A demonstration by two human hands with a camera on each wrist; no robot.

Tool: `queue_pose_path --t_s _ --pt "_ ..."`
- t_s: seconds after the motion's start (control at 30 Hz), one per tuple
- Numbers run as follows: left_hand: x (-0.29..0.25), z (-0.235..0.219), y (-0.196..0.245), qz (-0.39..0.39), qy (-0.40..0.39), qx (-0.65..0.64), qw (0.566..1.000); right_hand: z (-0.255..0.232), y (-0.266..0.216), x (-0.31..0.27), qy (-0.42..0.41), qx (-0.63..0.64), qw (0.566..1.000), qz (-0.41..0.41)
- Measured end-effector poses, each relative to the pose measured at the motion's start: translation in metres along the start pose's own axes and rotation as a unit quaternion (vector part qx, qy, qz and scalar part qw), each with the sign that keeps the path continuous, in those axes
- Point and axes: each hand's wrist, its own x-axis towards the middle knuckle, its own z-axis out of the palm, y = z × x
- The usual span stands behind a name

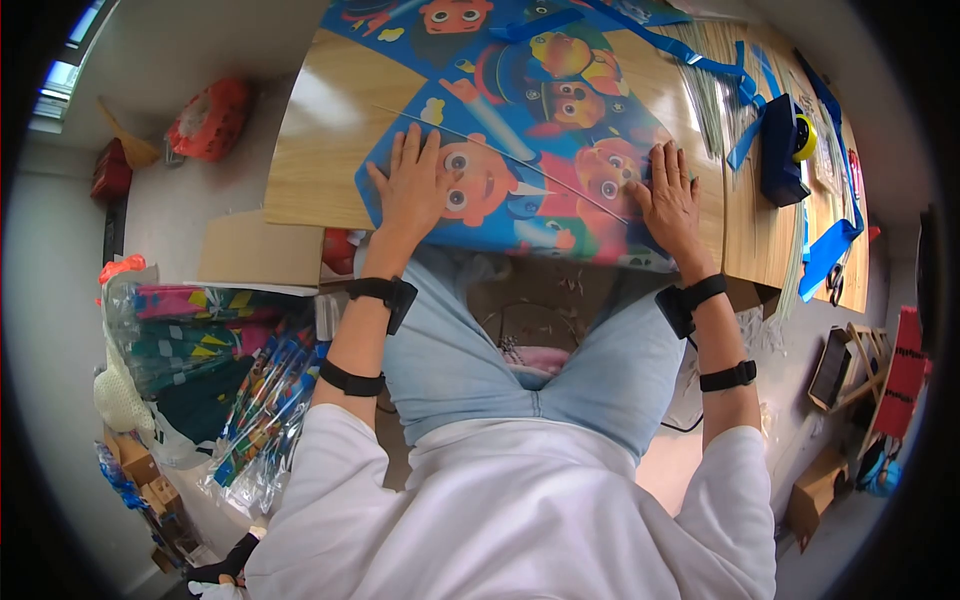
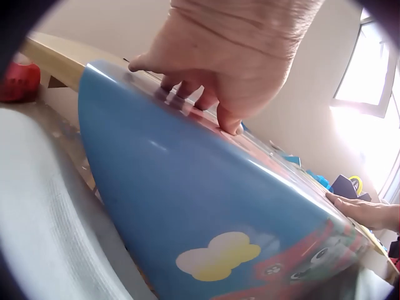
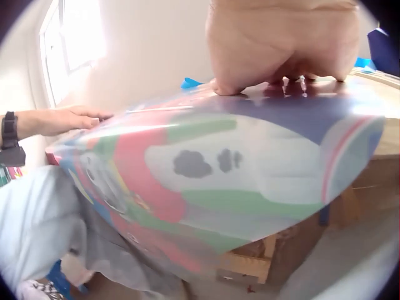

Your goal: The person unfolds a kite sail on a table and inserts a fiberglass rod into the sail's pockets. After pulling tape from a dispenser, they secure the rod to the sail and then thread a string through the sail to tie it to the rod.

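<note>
A glossy blue plastic sheet printed with cartoon figures [image 1: 520,205] lies on the pale wood-grain tabletop [image 1: 330,130], its near edge drooping over the side above the person's lap. The left hand [image 1: 410,190] and right hand [image 1: 670,208] rest on it, well apart, each grip spread with nothing held. A thin pale stick [image 1: 545,176] lies diagonally across the sheet between them. Beyond the right hand stands a dark blue tape dispenser with a yellow roll [image 1: 780,150], near loose blue ribbon [image 1: 830,255].

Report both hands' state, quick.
Left hand: open, on the printed sheet, holding nothing.
Right hand: open, on the same sheet, holding nothing.
</note>
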Motion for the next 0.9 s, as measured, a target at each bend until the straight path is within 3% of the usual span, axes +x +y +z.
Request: queue_pose_path --t_s 0.13,0.23,0.33,0.37,0.47,0.5,0.6,0.77,0.9 --pt "0.014 -0.001 0.009 -0.014 0.002 -0.005 1.0 0.0 0.009 0.032 -0.023 -0.001 1.0 -0.002" --pt "0.017 -0.003 0.009 0.001 0.023 0.002 1.0 -0.012 -0.003 0.038 0.008 -0.061 0.998 0.012" --pt "-0.011 -0.01 0.012 0.051 0.064 -0.012 0.997 -0.04 -0.041 0.034 0.028 0.083 0.996 0.01" --pt "-0.025 -0.017 0.022 0.063 0.062 -0.025 0.996 -0.038 -0.057 0.03 0.107 0.119 0.986 -0.045" --pt "-0.063 -0.023 0.042 0.114 0.034 -0.04 0.992 -0.033 -0.095 0.03 0.11 0.142 0.976 -0.126" --pt "-0.074 -0.022 0.047 0.132 0.022 -0.043 0.99 -0.032 -0.104 0.031 0.026 0.177 0.98 -0.091" --pt "-0.096 -0.015 0.052 0.119 0.006 -0.082 0.99 -0.019 -0.111 0.037 0.031 0.157 0.983 -0.095" --pt "-0.1 -0.013 0.053 0.101 0.016 -0.097 0.99 -0.015 -0.1 0.034 0.075 0.107 0.97 -0.204" --pt "-0.098 -0.011 0.05 0.102 0.042 -0.097 0.989 -0.028 -0.094 0.014 0.026 0.073 0.967 -0.244"
